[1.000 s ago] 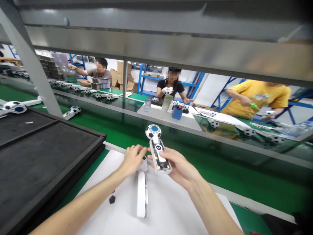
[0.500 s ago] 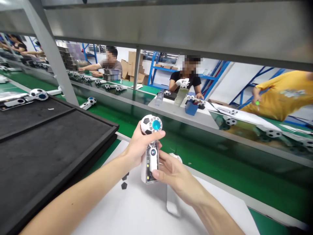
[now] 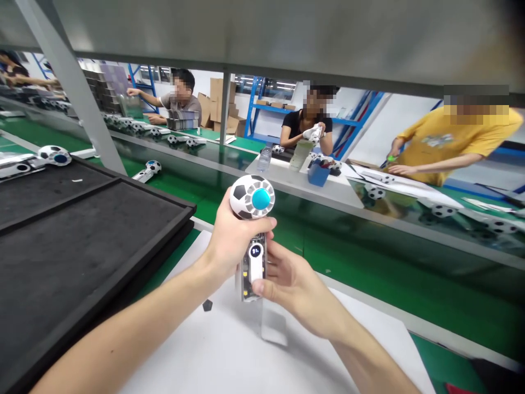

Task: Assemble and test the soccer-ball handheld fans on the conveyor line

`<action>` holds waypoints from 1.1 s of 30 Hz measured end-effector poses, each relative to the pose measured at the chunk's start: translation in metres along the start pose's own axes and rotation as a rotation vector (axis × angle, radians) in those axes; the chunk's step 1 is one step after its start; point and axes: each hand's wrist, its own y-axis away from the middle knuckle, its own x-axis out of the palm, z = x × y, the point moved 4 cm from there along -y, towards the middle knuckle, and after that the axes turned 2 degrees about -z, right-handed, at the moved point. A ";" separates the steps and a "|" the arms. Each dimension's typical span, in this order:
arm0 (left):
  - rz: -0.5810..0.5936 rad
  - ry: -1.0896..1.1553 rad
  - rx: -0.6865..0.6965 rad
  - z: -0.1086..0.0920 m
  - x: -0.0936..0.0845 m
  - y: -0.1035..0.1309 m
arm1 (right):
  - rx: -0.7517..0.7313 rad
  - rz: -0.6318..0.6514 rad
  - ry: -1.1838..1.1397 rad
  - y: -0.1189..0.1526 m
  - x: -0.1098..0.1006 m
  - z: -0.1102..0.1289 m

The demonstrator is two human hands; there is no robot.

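A handheld fan (image 3: pixel 243 191) with a soccer-ball head, a blue-green round centre and a clear-fronted handle stands upright before me. My left hand (image 3: pixel 227 235) is closed around its neck, just under the ball, with the thumb across the front. Lower down, my right hand (image 3: pixel 293 282) grips the handle, its thumb at the bottom of a white strip below a small lit display. Behind the handle, a white piece (image 3: pixel 274 326) rests on the white sheet (image 3: pixel 180 339), partly hidden. A small black pentagon (image 3: pixel 208 305) lies on the sheet to the left.
Stacked black trays (image 3: pixel 90 235) fill the left side, with another ball-headed fan (image 3: pixel 54 155) on their far edge. A further one (image 3: pixel 152 167) lies on the green belt (image 3: pixel 369 284). Across it, several co-workers sit or stand near a water bottle (image 3: pixel 264 160) and a blue box (image 3: pixel 318 175).
The fan appears slightly larger and its display now shows lit digits. Its ball head has turned a little. Across the belt, the person in yellow has come further into view.
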 end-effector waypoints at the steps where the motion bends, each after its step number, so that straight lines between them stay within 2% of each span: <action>1: 0.011 0.007 -0.015 0.002 -0.001 -0.002 | 0.002 0.013 -0.012 -0.001 -0.002 0.001; 9: 0.092 -0.163 -0.068 0.017 -0.012 -0.017 | 0.064 -0.017 -0.182 -0.005 -0.020 -0.009; 14: 0.106 -0.261 -0.016 0.024 -0.014 -0.026 | 0.088 -0.081 -0.205 -0.004 -0.029 -0.007; 16: 0.115 -0.349 -0.032 0.034 -0.017 -0.033 | 0.126 -0.123 -0.220 -0.004 -0.038 -0.004; 18: 0.128 -0.475 -0.041 0.046 -0.019 -0.038 | 0.158 -0.248 -0.172 -0.005 -0.059 -0.004; 20: 0.182 -0.601 -0.038 0.061 -0.019 -0.039 | 0.165 -0.438 -0.054 -0.006 -0.091 -0.009; 23: 0.383 -0.772 -0.001 0.083 -0.012 -0.029 | 0.172 -0.691 0.171 -0.006 -0.146 -0.026; 25: 0.527 -0.875 0.033 0.093 -0.006 -0.017 | 0.218 -0.811 0.337 -0.004 -0.179 -0.041; 27: 0.610 -0.958 0.052 0.100 -0.002 -0.009 | 0.288 -0.884 0.526 0.001 -0.203 -0.053; 30: 0.609 -1.047 0.064 0.107 0.000 -0.007 | 0.376 -0.930 0.852 0.008 -0.221 -0.057; 33: 0.560 -1.097 0.042 0.116 0.001 -0.011 | 0.381 -0.947 1.147 0.010 -0.221 -0.046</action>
